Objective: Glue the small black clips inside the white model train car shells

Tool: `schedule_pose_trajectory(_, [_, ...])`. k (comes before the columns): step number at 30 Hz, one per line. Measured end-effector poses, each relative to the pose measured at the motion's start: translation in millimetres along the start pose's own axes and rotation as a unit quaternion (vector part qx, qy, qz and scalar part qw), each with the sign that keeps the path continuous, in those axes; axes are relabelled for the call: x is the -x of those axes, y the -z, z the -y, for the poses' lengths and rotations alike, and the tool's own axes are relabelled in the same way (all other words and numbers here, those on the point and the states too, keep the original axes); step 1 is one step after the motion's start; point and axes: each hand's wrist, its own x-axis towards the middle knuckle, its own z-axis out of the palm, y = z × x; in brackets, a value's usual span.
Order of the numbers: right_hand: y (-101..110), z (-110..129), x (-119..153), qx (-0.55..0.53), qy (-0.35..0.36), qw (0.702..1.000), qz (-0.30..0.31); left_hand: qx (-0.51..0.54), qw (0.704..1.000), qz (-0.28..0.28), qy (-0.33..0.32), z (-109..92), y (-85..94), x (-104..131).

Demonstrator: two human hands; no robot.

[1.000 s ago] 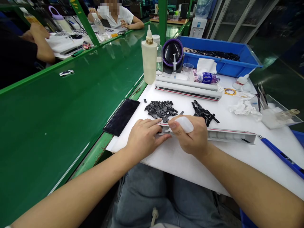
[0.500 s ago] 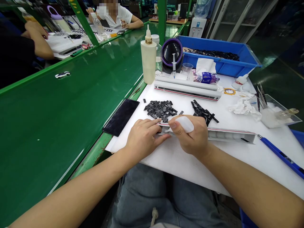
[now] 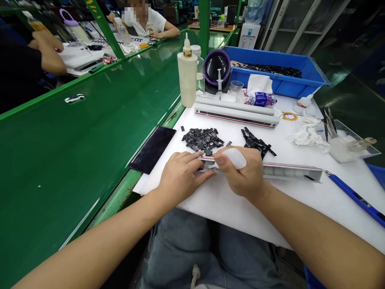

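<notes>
My right hand (image 3: 245, 170) is wrapped round a small white bottle (image 3: 235, 158), tilted with its tip toward the left end of a long white housing (image 3: 291, 171). Fingers of my left hand (image 3: 182, 172) are closed on that left end of the housing, thumb on the near side. The housing lies along the white board with its open channel facing me; a small black piece (image 3: 309, 178) sits inside its right end. Just beyond my hands are a pile of small black pieces (image 3: 203, 139) and a second pile of black strips (image 3: 255, 142).
Behind the piles lies another white housing (image 3: 237, 114). A phone (image 3: 152, 149) is at the left edge, a blue screwdriver (image 3: 355, 196) at right. A tall bottle (image 3: 187, 78), tissues (image 3: 260, 96) and a blue bin (image 3: 276, 80) stand farther back. People sit across the green belt (image 3: 120, 108).
The small white object on the green belt has shifted slightly left. The person across the belt has lowered a hand a little. My hands keep nearly the same pose.
</notes>
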Motion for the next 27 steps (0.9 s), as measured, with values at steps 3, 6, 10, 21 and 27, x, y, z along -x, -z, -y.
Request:
schedule_pose_trajectory(3, [16,2,-6,-0.107,-0.071,0.987,-0.099,0.000,1.000,-0.001,-0.008,1,-0.1,1])
schedule_pose_trajectory(6, [59,-3,-26,-0.214,-0.094,0.948,-0.216,0.001,1.000,-0.014,-0.023,4,-0.6,2])
schedule_pose_trajectory(10, [142,-20,-46,-0.237,-0.097,0.937,-0.238,-0.009,0.998,-0.032,-0.059,11,-1.6,1])
schedule_pose_trajectory(21, [196,-78,-37,-0.016,-0.292,0.953,-0.077,-0.022,0.993,-0.046,-0.106,20,-1.2,-4])
schedule_pose_trajectory(27, [188,-97,-30,0.198,-0.341,0.915,0.088,-0.051,0.987,-0.050,-0.143,27,-3.9,-6])
